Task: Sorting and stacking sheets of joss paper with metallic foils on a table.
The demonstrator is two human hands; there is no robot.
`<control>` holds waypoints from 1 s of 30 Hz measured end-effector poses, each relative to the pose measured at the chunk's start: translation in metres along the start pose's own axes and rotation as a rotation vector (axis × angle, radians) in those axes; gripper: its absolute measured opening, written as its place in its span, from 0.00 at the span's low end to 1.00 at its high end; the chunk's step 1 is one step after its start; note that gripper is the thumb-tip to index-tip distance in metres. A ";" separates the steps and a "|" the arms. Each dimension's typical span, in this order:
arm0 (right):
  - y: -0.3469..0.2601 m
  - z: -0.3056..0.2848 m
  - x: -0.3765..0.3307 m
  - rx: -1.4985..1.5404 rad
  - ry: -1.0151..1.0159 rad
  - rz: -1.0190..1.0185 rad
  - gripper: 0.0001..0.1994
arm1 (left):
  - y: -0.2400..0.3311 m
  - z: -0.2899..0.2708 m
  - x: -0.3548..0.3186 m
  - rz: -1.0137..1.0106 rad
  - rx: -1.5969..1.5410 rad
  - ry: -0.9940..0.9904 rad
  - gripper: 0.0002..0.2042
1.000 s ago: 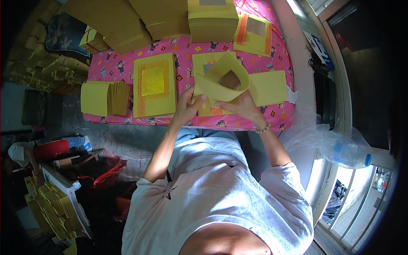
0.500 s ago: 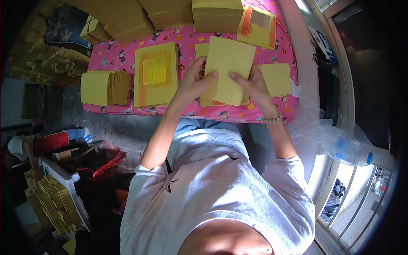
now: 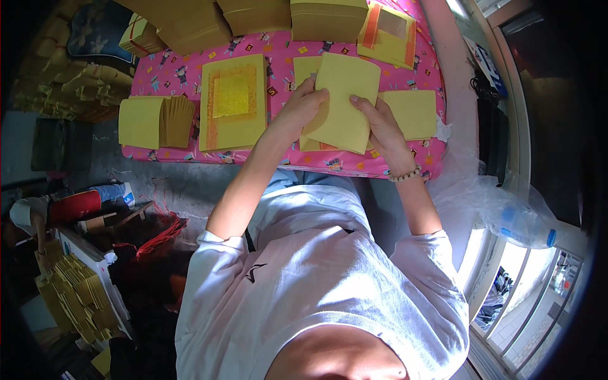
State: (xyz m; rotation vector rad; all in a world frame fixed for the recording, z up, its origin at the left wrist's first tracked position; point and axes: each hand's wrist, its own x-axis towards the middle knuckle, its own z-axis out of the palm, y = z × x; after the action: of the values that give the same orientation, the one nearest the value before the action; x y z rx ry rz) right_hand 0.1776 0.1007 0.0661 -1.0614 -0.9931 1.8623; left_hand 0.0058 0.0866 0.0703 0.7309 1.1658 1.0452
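A sheaf of plain yellow paper (image 3: pixel 345 95) is held up at a slant over the table, between my two hands. My left hand (image 3: pixel 303 113) pinches its left edge, thumb on the front and fingers behind. My right hand (image 3: pixel 385 130), with a beaded bracelet at the wrist, grips the right edge the same way. Beneath the sheaf lies more yellow paper (image 3: pixel 305 65), mostly covered. To the left rests a yellow pile (image 3: pixel 212 136) with an orange-bordered bright square on top. Right of my hands is a plain yellow pile (image 3: pixel 411 114).
A pink patterned cloth (image 3: pixel 180 79) covers the table. Fanned yellow paper (image 3: pixel 176 123) lies at its left, tall stacks (image 3: pixel 329 22) at the back. A plastic bottle (image 3: pixel 525 228) is at the right. At far left another person (image 3: pixel 69 206) is near bundled paper (image 3: pixel 76 297).
Both thumbs sit higher on the sheaf now. The sheaf has shifted slightly, and both hands still hold it.
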 end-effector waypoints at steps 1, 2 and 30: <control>0.001 0.001 0.000 0.000 0.000 0.002 0.23 | 0.000 0.002 -0.001 -0.001 0.000 0.001 0.16; 0.002 0.001 0.000 0.013 0.007 0.006 0.23 | 0.001 0.004 -0.002 -0.005 0.033 0.033 0.16; 0.007 0.001 0.002 0.034 0.060 -0.003 0.20 | -0.007 0.005 0.006 -0.113 -0.073 -0.009 0.14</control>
State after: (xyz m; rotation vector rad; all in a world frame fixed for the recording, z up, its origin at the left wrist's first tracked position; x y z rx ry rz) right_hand 0.1740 0.0998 0.0601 -1.0879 -0.9250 1.8278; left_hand 0.0124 0.0898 0.0634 0.6050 1.1415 0.9841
